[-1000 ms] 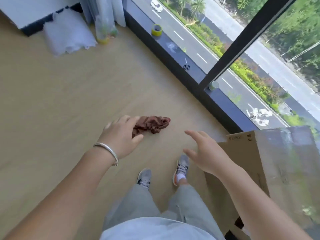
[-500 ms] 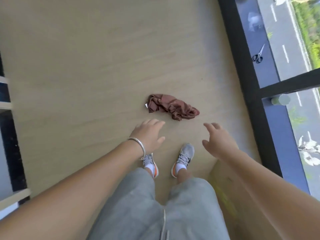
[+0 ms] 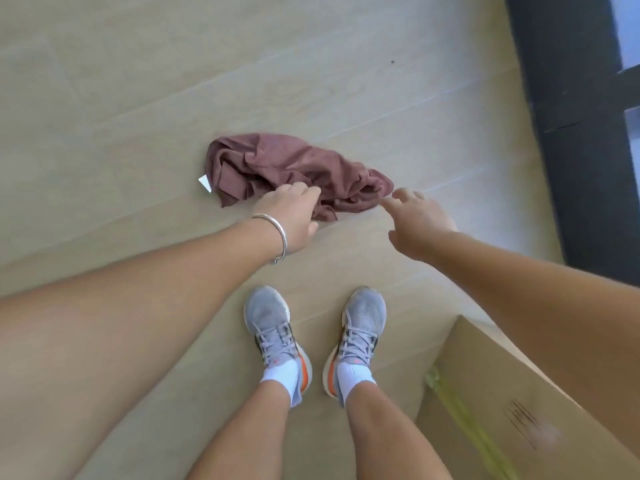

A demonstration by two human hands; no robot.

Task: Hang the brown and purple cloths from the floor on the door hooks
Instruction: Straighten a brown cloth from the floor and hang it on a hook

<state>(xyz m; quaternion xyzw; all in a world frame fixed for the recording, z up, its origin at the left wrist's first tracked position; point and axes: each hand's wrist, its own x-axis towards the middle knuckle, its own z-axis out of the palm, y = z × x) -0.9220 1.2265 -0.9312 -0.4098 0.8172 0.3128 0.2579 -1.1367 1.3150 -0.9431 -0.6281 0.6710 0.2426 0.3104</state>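
Two grey shoes (image 3: 360, 327) nearest, planted side by side on the pale wood floor (image 3: 104, 98), with the corner of a cardboard box (image 3: 519, 393) just beside the right foot. Further out, both bare arms stretched forward and down. Left hand (image 3: 294, 213), a silver bracelet (image 3: 277, 237) at the wrist, over the near edge of the brown cloth (image 3: 287, 164), fingertips curled down at the fabric; touching or just above it, hard to tell, and no fold visibly pinched. Right hand (image 3: 415, 220) just beside the cloth's right end, fingers apart and loosely extended, nothing in it. Beyond the hands, the cloth itself: crumpled in a loose heap flat on the floor, a small white tag (image 3: 205, 183) sticking out at its left edge. Farthest, a dark window frame (image 3: 571, 133) along the right. No purple cloth and no door hooks in view. Soft, light and limp by the look of the creases, so likely to sag and unfold once lifted; nothing fragile or slippery about it. Best taken by a bunched ridge near the middle or by two spread edges, one per hand, leaving a free loop or hem to drop over a hook.
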